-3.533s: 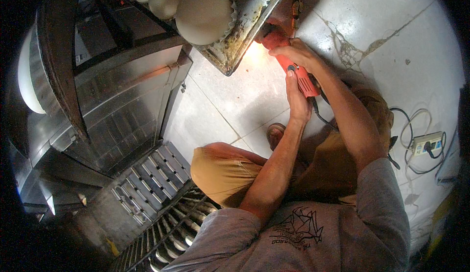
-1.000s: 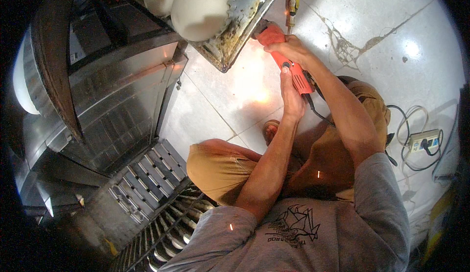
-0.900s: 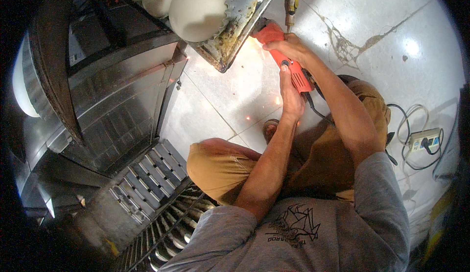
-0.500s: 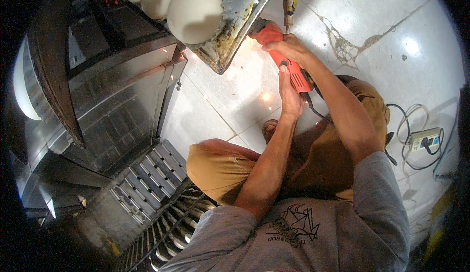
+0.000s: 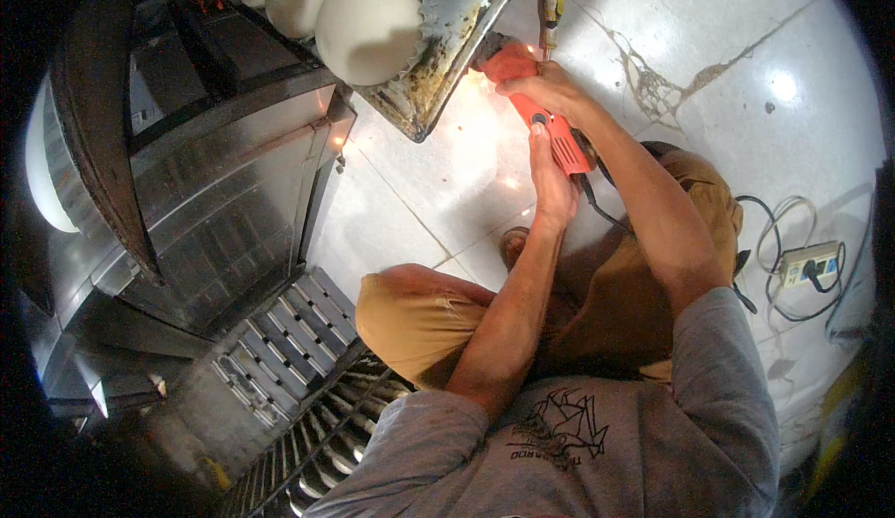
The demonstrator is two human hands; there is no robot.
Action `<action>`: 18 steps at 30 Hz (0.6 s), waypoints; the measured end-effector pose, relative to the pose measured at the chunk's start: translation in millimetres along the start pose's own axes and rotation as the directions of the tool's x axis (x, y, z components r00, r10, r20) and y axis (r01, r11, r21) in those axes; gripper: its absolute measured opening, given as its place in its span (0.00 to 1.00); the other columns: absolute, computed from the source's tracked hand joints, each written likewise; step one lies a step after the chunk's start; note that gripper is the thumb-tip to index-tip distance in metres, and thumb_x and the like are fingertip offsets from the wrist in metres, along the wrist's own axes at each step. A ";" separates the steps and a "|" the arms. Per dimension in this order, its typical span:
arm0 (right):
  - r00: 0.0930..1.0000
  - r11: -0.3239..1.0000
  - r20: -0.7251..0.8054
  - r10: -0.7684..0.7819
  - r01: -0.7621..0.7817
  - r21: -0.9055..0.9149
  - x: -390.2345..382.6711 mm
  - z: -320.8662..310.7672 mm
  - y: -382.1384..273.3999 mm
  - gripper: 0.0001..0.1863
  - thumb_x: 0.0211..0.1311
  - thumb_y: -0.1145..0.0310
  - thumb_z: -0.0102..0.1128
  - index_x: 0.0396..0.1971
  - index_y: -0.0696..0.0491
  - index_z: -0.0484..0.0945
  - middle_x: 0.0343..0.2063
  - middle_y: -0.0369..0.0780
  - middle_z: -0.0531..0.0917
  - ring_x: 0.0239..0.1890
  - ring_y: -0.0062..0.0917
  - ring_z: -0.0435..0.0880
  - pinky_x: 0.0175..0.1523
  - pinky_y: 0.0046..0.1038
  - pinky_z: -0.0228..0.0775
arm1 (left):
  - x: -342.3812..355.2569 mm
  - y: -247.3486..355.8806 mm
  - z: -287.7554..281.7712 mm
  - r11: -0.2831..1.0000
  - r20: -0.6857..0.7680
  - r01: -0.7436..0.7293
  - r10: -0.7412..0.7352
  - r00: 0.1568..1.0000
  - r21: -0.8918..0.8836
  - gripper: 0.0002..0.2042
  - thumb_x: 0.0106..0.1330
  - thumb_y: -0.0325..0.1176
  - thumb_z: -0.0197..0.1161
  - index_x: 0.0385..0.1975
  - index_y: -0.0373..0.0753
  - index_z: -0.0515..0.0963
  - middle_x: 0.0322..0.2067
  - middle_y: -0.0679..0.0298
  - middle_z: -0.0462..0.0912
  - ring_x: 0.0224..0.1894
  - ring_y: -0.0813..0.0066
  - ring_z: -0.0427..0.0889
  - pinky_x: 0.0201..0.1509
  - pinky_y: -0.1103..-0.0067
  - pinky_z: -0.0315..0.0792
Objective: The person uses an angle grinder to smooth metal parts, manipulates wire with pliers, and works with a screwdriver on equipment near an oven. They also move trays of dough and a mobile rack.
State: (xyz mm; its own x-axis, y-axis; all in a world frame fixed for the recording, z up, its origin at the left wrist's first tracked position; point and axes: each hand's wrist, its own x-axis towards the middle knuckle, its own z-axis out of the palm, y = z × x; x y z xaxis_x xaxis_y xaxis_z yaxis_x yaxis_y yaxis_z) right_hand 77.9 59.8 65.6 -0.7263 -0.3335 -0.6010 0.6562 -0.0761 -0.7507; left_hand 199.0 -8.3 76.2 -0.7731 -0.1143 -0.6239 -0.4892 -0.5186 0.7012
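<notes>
An orange angle grinder (image 5: 548, 124) is pressed against the edge of a worn metal sheet (image 5: 446, 42) and throws sparks and bright light onto the floor. My right hand (image 5: 543, 84) grips the front of the grinder near its head. My left hand (image 5: 552, 182) holds the rear of the grinder's body from below. The black cord (image 5: 597, 203) runs back from the tool over my lap. I squat over the white tiled floor (image 5: 438, 192) in tan trousers.
White domed shapes (image 5: 368, 24) sit on the metal sheet. A steel cabinet with slotted racks (image 5: 233, 238) stands at the left. A yellow-handled tool (image 5: 550, 5) lies on the floor beyond the grinder. A power strip with coiled cable (image 5: 809, 264) lies at the right.
Both hands stay on the grinder at the sheet's edge. Sparks and the glow on the floor flicker and shift; the view has drifted slightly.
</notes>
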 end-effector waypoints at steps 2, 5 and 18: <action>0.997 0.995 -0.020 0.079 -0.080 -0.062 17.2 -3.5 14.7 0.29 0.42 0.51 0.74 0.39 0.60 0.82 0.30 0.41 0.83 0.29 0.27 0.81 0.35 0.29 0.74 | 0.0 -1.5 2.0 1.000 0.010 0.000 0.000 1.000 0.006 0.27 0.75 0.57 0.43 0.61 0.41 0.66 0.51 0.63 0.77 0.52 0.68 0.76 0.59 0.67 0.70; 0.998 0.993 -0.004 0.057 -0.057 -0.099 22.9 -1.0 25.8 0.30 0.42 0.51 0.74 0.40 0.60 0.82 0.31 0.41 0.83 0.30 0.27 0.81 0.36 0.29 0.74 | -2.4 -6.2 0.0 1.000 0.010 -0.005 0.005 1.000 -0.011 0.27 0.75 0.58 0.44 0.60 0.41 0.67 0.50 0.63 0.77 0.51 0.69 0.76 0.59 0.68 0.70; 0.999 0.995 -0.006 0.040 -0.041 -0.088 4.0 -3.0 9.9 0.30 0.42 0.49 0.73 0.39 0.59 0.82 0.31 0.41 0.84 0.30 0.28 0.81 0.37 0.30 0.73 | -3.1 -2.9 1.2 1.000 0.037 0.008 -0.007 0.999 -0.024 0.26 0.76 0.57 0.43 0.60 0.42 0.68 0.49 0.64 0.78 0.50 0.69 0.77 0.57 0.68 0.71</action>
State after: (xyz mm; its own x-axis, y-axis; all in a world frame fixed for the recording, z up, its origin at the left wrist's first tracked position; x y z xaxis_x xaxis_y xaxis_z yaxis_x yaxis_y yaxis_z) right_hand 80.8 60.5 54.9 -0.7005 -0.3309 -0.6323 0.6646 0.0205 -0.7469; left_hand 202.4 -5.4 76.5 -0.7841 -0.0789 -0.6156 -0.4854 -0.5401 0.6875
